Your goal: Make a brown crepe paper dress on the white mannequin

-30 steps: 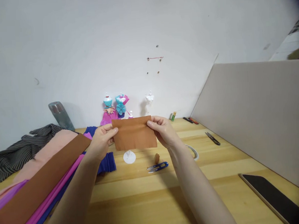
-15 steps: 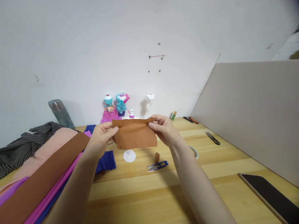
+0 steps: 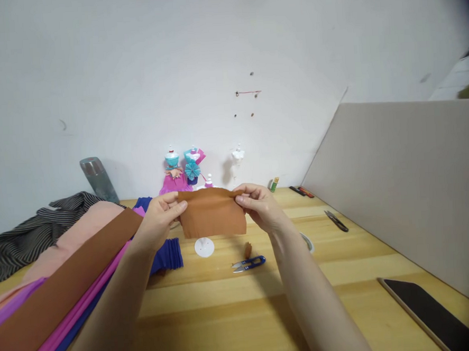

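Note:
Between my two hands a rectangular piece of brown fabric hangs above the table. My left hand pinches its upper left corner between thumb and fingers. At the upper right corner my right hand grips it the same way. Beneath the cloth lies a white round disc, partly covered by it in view. Blue-handled thread snips rest on the wood beside a small brown fabric scrap.
Folded fabrics, with a long brown strip on top, fill the left. Small dressed mannequins and a bottle stand by the wall. On the right are a phone, black snips and a grey-white panel.
The whole view has shifted slightly, so everything sits a little lower and further right. Both hands keep their hold on the brown fabric; its top edge now bulges up slightly.

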Tool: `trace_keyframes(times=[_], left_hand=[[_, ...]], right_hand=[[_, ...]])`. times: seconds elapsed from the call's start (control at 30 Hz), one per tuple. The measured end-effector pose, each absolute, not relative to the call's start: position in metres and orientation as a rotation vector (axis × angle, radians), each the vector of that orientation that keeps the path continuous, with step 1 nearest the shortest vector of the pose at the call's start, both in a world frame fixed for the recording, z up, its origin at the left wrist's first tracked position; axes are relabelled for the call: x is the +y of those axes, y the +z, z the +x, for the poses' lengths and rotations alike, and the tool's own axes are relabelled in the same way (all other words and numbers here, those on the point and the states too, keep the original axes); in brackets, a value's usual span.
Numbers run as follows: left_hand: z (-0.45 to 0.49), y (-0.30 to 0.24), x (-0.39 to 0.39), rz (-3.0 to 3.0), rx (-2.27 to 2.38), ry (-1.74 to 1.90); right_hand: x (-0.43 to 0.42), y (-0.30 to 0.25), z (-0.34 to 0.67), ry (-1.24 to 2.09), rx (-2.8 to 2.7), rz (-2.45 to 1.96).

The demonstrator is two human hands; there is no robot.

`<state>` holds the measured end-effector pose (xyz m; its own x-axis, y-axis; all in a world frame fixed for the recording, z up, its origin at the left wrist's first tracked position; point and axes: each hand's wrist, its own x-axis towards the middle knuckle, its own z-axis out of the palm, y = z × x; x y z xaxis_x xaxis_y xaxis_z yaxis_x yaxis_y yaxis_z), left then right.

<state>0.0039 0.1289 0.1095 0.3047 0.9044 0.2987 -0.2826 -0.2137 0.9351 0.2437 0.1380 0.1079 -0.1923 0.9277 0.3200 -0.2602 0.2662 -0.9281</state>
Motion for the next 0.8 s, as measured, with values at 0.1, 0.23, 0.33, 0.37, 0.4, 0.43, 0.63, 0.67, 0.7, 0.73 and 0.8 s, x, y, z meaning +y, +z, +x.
trace_keyframes(times=[0.1,0.23,0.33,0.37,0.4,0.43,0.63,0.67,0.7,0.73,0.8], left_hand=[[0.0044,0.1093,0.1287,1.35,0.625,1.217],[0.0051,0.1095,0.1288,1.338,0.628,1.201],[0.005,0.1095,0.1293,1.328,0.628,1.196],[0.0049,0.1093,0.1295,1.329,0.631,1.198],[0.0048,0.1091,0.1297,1.331,0.634,1.199],[0.0047,0.1088,0.1299,1.334,0.636,1.197],[0.0043,0.1069,0.13,1.341,0.639,1.183],[0.0043,0.107,0.13,1.338,0.642,1.181],[0.0043,0.1073,0.13,1.336,0.645,1.178],[0.0043,0.1076,0.1301,1.334,0.647,1.176],[0.0044,0.1085,0.1304,1.339,0.645,1.168]], right_hand=[[0.137,0.1089,0.2432,1.269,-1.292,-0.71],[0.1361,0.1101,0.2425,1.276,-1.278,-0.713],[0.1361,0.1103,0.2423,1.281,-1.27,-0.715],[0.1361,0.1103,0.2423,1.282,-1.267,-0.716],[0.1361,0.1103,0.2423,1.284,-1.267,-0.717],[0.136,0.1103,0.2423,1.286,-1.268,-0.718],[0.1355,0.1106,0.2429,1.276,-1.281,-0.713],[0.1355,0.1108,0.243,1.275,-1.286,-0.715],[0.1356,0.111,0.2432,1.274,-1.292,-0.717],[0.1356,0.1113,0.2433,1.271,-1.296,-0.719],[0.1355,0.1117,0.2434,1.262,-1.3,-0.724]])
